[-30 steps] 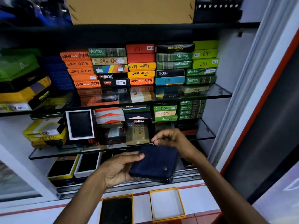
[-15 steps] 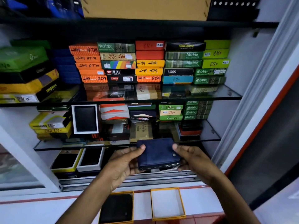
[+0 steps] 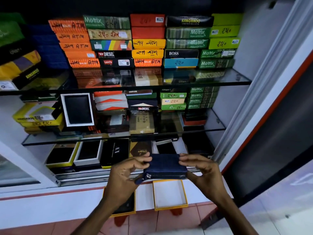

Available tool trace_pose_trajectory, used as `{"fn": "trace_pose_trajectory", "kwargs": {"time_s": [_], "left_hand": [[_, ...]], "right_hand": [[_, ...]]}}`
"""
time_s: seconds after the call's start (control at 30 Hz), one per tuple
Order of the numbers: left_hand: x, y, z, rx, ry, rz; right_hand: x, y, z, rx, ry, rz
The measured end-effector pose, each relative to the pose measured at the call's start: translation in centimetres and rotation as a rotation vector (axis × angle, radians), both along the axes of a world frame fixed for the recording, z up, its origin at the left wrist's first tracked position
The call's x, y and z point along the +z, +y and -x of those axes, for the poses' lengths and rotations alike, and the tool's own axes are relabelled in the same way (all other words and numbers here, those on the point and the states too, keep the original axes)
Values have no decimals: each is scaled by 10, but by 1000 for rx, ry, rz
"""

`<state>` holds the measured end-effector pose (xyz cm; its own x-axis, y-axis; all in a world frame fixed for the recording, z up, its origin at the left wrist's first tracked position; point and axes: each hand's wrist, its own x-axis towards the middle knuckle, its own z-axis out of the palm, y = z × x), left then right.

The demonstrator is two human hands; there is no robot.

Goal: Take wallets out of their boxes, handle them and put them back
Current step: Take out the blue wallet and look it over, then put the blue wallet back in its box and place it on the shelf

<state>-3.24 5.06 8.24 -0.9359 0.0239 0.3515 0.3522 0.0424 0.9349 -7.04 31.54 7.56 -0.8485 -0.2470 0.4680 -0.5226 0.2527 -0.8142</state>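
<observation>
Right now both hands hold a navy blue wallet [image 3: 165,166] in front of the shelves, at about six o'clock in the view. The left hand [image 3: 124,177] pinches its left edge between thumb and fingertips; the right hand [image 3: 203,172] pinches the right edge the same way, its other fingers curled loosely. The wallet lies roughly flat, its zipper [image 3: 166,175] running along the near side, with a blue pull tab [image 3: 139,180] hanging at the left corner. Directly below, toward six o'clock, an open yellow-rimmed box [image 3: 170,195] with a white inside sits on the white counter [image 3: 50,206]. Just beside it, at seven o'clock, a second yellow-rimmed box [image 3: 126,207] holds something dark, partly hidden under the left forearm. Stacked wallet boxes [image 3: 147,43] fill the glass shelves [image 3: 237,78] at twelve o'clock.
</observation>
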Motion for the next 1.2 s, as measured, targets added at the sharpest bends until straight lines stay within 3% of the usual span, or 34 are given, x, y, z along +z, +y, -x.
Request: {"fn": "trace_pose_trajectory", "kwargs": {"time_s": [0.2,0.4,0.53,0.67,0.87,1.0,1.2], "left_hand": [[-48,25,7,170,-507,77],[-105,45,13,247,-716,187],[-132,53,17,258,-728,298],[-150,57,18,355,-759,385],[-138,61,19,298,-809,363],[-97,51,16,372,-801,170],[8,35,29,420,-528,50]], "right_hand": [[-44,3,-7,-151,-498,105],[-89,-1,-4,-301,-766,-193],[-112,-3,-1,-358,-818,-326],[-119,-6,2,-441,-817,-291],[-114,0,4,-411,-927,-251],[-87,5,4,-432,-868,-114],[12,-6,18,-326,-682,164]]}}
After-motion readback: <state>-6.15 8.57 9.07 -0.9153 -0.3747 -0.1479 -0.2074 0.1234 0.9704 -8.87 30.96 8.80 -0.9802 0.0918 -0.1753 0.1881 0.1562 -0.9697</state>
